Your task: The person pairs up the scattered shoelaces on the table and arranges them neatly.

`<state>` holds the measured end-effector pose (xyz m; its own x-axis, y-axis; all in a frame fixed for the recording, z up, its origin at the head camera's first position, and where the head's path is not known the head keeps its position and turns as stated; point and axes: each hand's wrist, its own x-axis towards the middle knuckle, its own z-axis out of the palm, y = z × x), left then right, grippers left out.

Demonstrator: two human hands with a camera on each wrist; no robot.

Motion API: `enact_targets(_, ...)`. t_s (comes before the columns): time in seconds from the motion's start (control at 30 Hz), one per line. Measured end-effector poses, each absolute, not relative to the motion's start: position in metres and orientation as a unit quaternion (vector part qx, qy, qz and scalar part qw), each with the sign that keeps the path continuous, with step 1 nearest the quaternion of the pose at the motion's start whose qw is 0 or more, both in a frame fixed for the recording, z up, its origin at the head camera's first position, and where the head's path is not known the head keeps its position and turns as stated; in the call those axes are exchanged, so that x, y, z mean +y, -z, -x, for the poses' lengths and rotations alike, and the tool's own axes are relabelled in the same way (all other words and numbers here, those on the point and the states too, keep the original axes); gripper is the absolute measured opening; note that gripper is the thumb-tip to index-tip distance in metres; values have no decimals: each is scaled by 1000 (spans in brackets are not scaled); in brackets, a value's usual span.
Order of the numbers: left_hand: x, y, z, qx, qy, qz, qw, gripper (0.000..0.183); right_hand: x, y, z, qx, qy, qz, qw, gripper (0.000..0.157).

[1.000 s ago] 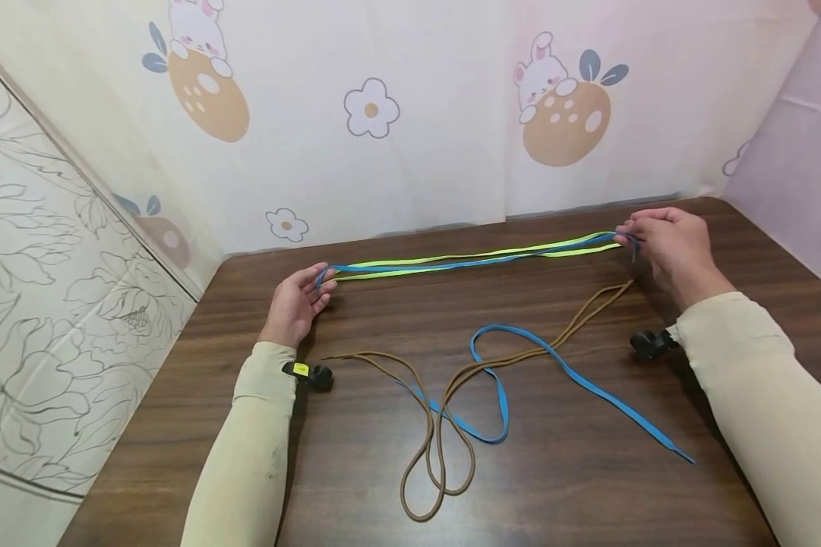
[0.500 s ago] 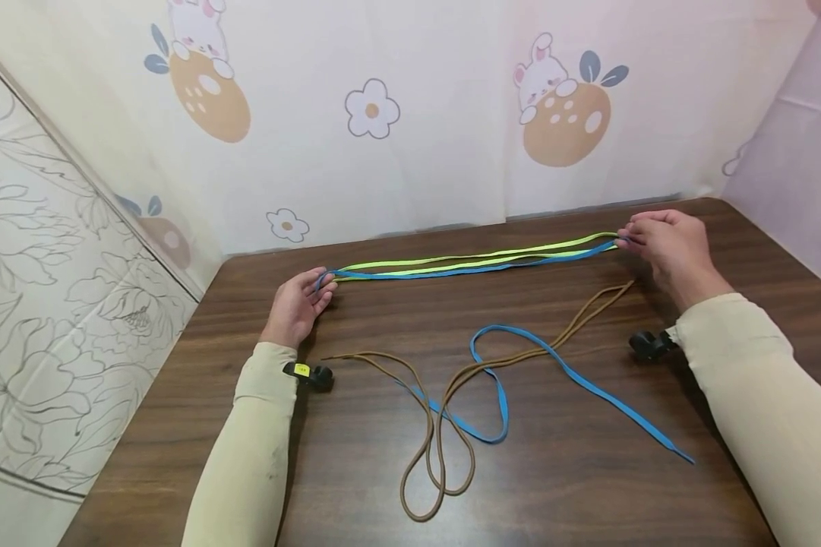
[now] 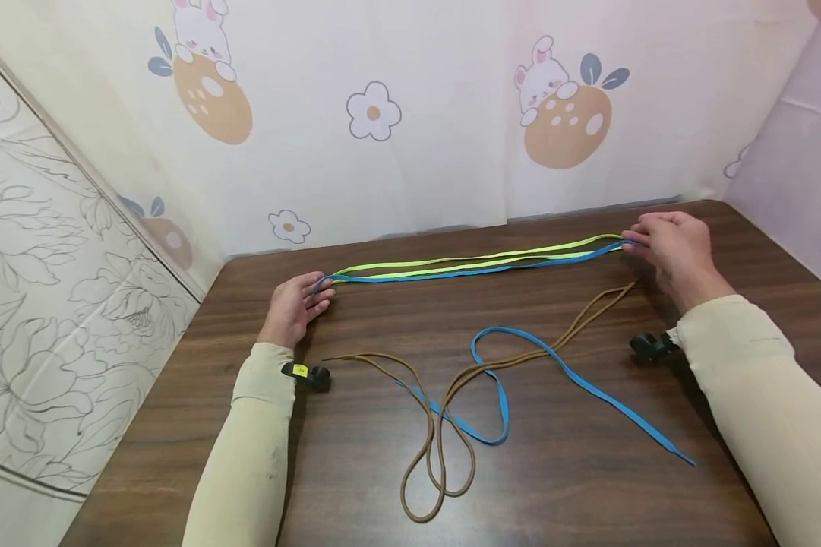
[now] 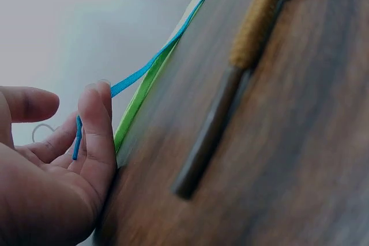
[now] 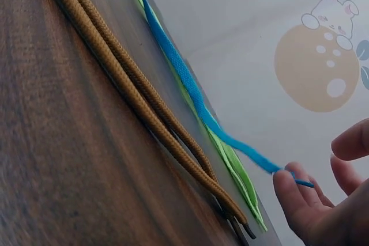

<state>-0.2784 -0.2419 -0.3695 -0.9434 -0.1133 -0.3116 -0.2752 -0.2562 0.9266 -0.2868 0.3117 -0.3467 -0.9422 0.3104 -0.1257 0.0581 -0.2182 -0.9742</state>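
Note:
In the head view, my left hand (image 3: 290,308) holds one end of a flat blue shoelace (image 3: 417,276) at the table's far side. The left wrist view shows its tip poking out between the fingers, the thumb apart from it. My right hand (image 3: 677,247) has the other end between its fingertips, and a short tip (image 5: 305,183) sticks out past them. Stretched between both hands, the blue lace runs along a doubled neon-green shoelace (image 3: 451,262), crossing over it near the left hand. In the right wrist view the green ends lie below the right fingers, apart from them.
A doubled brown round shoelace (image 3: 444,425) lies looped mid-table, crossing a second blue shoelace (image 3: 608,399). The wooden table (image 3: 198,425) meets a patterned backdrop (image 3: 444,167) behind the hands. Each wrist wears a black camera (image 3: 314,377).
The stretched blue lace has shifted toward me, from lying between the green strands to along their near side. Its dangling right tail has drawn up to the fingers. The left hand has edged slightly left.

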Motion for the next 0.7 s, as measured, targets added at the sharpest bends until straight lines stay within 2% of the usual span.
enact_targets(0.43,-237,369,281,677,-717,166,24,38,313,348,287,-628,-759,151,82,12)
enact_targets(0.7,-237,368,280,663,-725,187,14,42,314,347,289,-634,-754,156,74,12)
